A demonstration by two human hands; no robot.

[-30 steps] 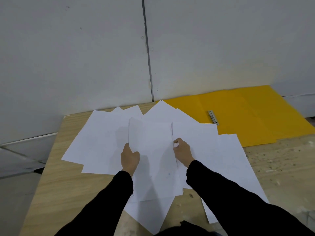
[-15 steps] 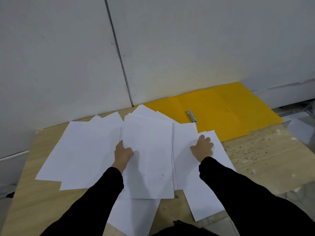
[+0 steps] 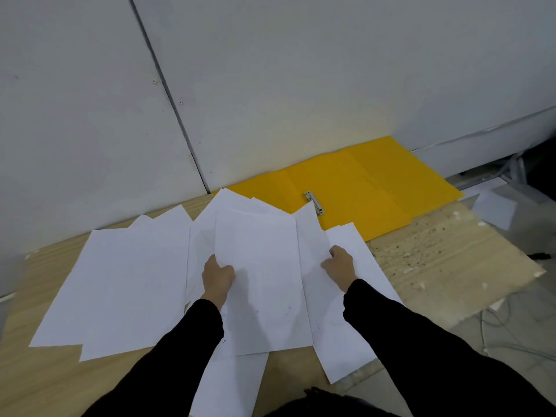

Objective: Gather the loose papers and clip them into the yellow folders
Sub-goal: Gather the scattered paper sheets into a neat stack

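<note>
Left grip (image 3: 218, 276) pinches the left edge of the centre stack (image 3: 261, 284), thumb on top. Reads as an anchor, so the collected sheets stay squared while more get added. Right grip (image 3: 338, 266) has its fingers curled round the edge of the right-hand sheets (image 3: 352, 239), pinching it, probably to drag them in toward the stack. Loose papers (image 3: 120, 281) fan out overlapping on the left of the tabletop (image 3: 436, 266), untouched. Yellow folder (image 3: 376, 188) lies open flat at the far edge against the wall. Its metal clip (image 3: 314, 203) is exposed just beside 1 sheet corner, ready to take the stack. Only 1 folder visible. Gathering phase, nothing clipped yet.
</note>
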